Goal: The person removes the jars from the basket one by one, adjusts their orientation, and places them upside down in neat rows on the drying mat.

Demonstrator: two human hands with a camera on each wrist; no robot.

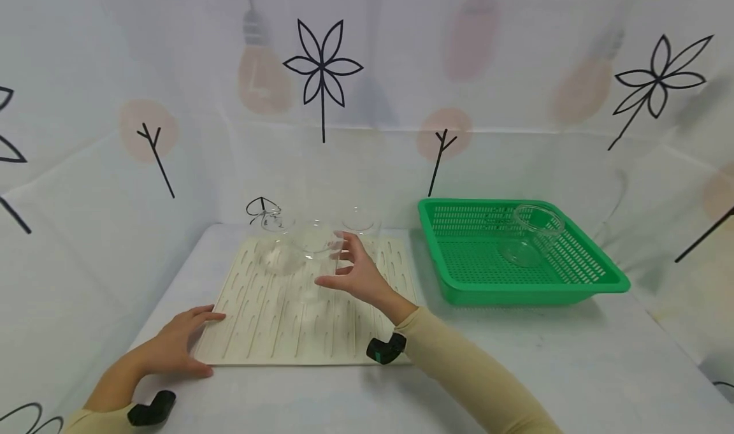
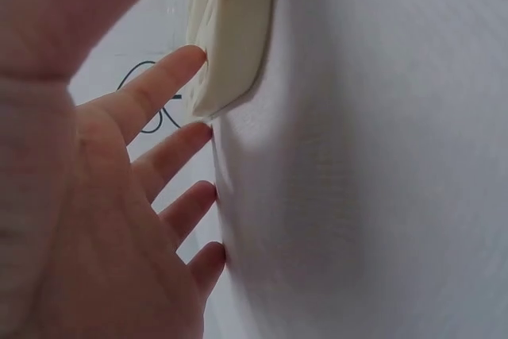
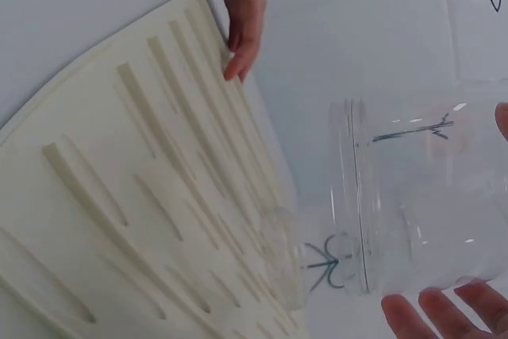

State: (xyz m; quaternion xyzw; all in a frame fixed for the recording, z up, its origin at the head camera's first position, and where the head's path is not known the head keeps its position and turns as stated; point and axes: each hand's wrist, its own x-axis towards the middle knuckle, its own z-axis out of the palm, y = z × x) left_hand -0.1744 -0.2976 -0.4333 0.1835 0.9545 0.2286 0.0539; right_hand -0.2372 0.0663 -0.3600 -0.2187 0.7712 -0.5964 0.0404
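My right hand is above the cream ribbed drying mat, fingers and thumb curved round a clear jar. In the right wrist view the jar lies sideways, its ridged rim away from the palm. Transparency makes its outline faint in the head view. My left hand is at the mat's left front corner, its fingers spread and touching the edge. Behind the right hand, two clear vessels stand toward the back of the mat, their outlines faint.
A green plastic basket with perforated sides stands on the right of the white table. Inside it is another clear jar. A white patterned cloth hangs behind and on both sides.
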